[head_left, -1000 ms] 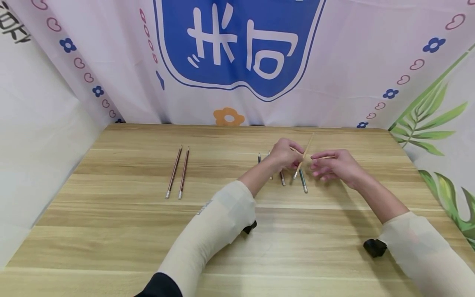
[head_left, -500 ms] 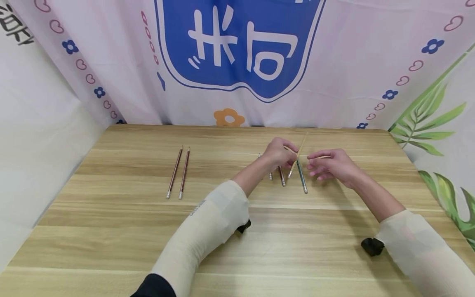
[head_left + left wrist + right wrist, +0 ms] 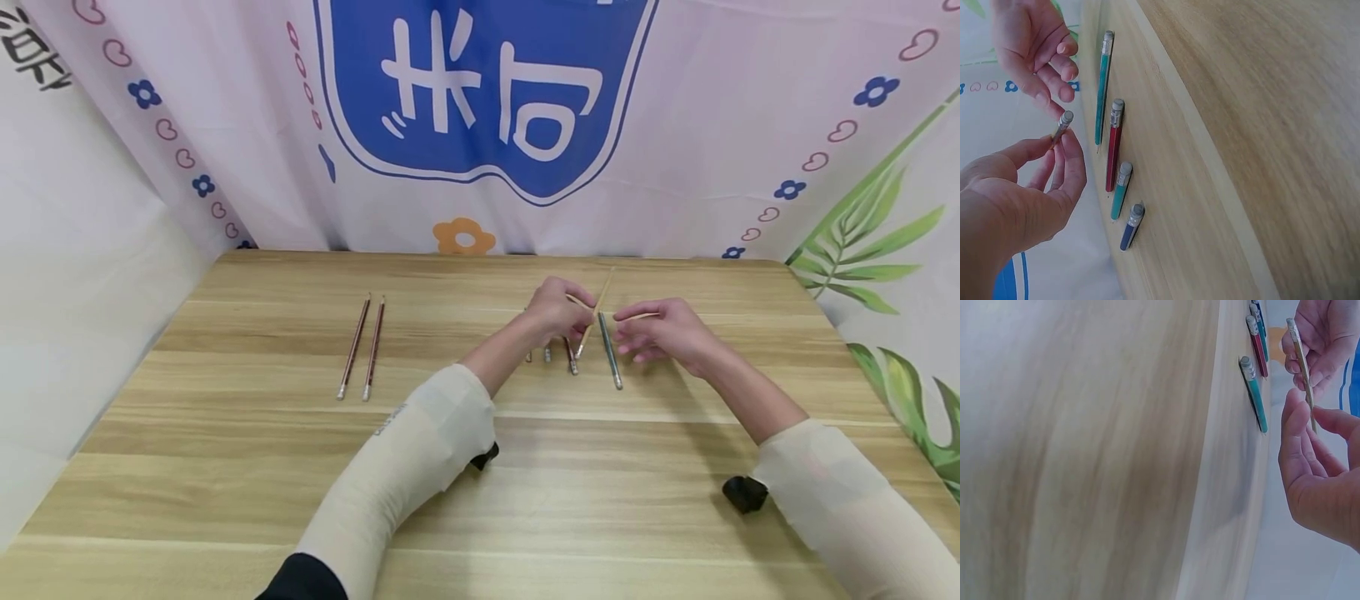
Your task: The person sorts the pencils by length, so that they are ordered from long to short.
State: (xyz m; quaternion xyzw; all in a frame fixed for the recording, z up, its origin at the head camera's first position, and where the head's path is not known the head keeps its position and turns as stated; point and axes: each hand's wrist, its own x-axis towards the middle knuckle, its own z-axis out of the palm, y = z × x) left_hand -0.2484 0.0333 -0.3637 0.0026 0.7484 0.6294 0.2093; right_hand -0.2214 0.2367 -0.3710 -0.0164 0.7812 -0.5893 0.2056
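My left hand pinches a yellow pencil between thumb and fingertips, its eraser end toward me and its other end slanting up toward the back. Just to the right, my right hand holds nothing; its fingers are loosely bent toward the pencil, with a small gap in the head view. Between the hands lies a teal pencil. Beside it in the left wrist view are a red pencil, a green one and a dark blue one, partly hidden behind my left hand in the head view.
Two dark red pencils lie side by side on the left of the wooden table. A printed cloth hangs along the back edge. Black devices sit under both sleeves.
My left hand has shifted left, carrying the yellow pencil away from above the teal one. The right hand has drifted slightly left too. The pencils on the table stay put.
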